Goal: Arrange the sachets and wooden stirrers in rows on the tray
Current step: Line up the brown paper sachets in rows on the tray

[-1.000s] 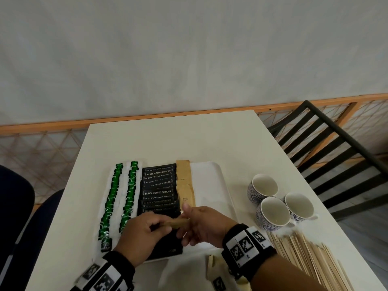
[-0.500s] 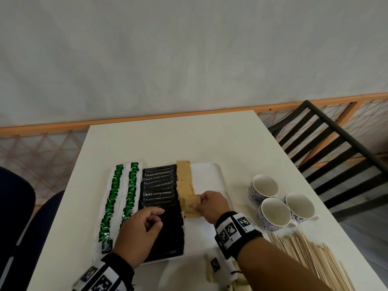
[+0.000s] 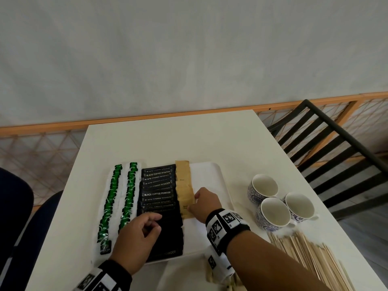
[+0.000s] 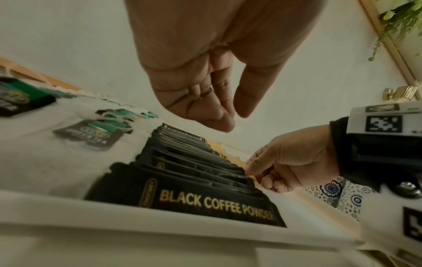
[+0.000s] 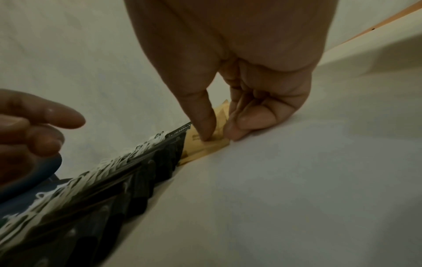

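The right hand (image 3: 204, 203) pinches a brown sachet (image 3: 187, 208) lying on the tray (image 3: 212, 175). The left hand (image 3: 138, 234) hovers over the black sachets (image 3: 158, 193), fingers loosely curled, holding nothing.

The black sachets (image 3: 159, 194) in the middle row on the tray (image 3: 212, 175) read "BLACK COFFEE POWDER", white in the head view; on the nearest one (image 4: 205, 200) the words are gold, beside a small upright logo too blurred to read. The green tags (image 4: 91, 133) at left carry print, illegible. The brown sachets (image 3: 184, 185) bear small unreadable print.
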### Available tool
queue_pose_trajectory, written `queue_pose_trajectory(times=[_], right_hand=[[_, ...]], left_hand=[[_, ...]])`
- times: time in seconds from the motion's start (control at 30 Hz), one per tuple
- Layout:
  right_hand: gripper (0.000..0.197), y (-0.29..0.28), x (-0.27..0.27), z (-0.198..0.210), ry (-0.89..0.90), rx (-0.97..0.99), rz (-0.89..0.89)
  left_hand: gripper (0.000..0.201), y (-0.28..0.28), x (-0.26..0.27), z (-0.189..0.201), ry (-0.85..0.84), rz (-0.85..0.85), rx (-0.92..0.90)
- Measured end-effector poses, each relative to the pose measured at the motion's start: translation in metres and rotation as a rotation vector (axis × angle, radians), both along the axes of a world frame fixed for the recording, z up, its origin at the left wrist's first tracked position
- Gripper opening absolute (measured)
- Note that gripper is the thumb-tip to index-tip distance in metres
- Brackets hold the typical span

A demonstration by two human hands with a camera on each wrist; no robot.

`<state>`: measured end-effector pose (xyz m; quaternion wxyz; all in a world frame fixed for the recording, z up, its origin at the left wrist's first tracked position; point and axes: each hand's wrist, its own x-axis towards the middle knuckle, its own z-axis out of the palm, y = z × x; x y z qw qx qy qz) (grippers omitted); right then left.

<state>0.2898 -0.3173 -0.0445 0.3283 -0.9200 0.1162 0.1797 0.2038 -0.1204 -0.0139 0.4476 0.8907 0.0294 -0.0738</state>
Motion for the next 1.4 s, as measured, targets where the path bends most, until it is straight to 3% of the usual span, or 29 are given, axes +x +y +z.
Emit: queue_pose_trajectory(times=[0.27,0.4,0.53,0.8,1.0,1.27,1.4], right_hand=[[0.039,-0.013,-0.013,0.022,-0.033,0.089,0.058],[0.027,-0.039,-0.035,0.044,-0.033,0.052,0.299],[0.027,-0.065,-0.067,0.064,0.006,-0.106,0.521],[0.046,-0.118,-0.139,0.074,0.063,-0.332,0.556],[0.056,-0.142,-0.183,0.054,0.093,-0.413,0.526],[0.029,-0.148,-0.195,0.027,-0.100,-0.371,0.562],[0.024,-0.144,-0.192,0.026,-0.137,-0.390,0.595]], left_hand=[[0.020,0.003,-0.009,0.001,0.037,-0.042,0.006],[0.017,0.003,-0.021,-0.003,0.129,-0.156,0.027],[0.011,-0.002,-0.034,-0.005,0.185,-0.286,0.078],[0.010,-0.004,-0.050,-0.009,0.199,-0.328,0.074],[0.009,-0.009,-0.057,-0.007,0.200,-0.332,0.066],[0.030,-0.009,-0.063,-0.003,0.203,-0.360,0.074],[0.028,-0.006,-0.064,-0.001,0.211,-0.363,0.087]])
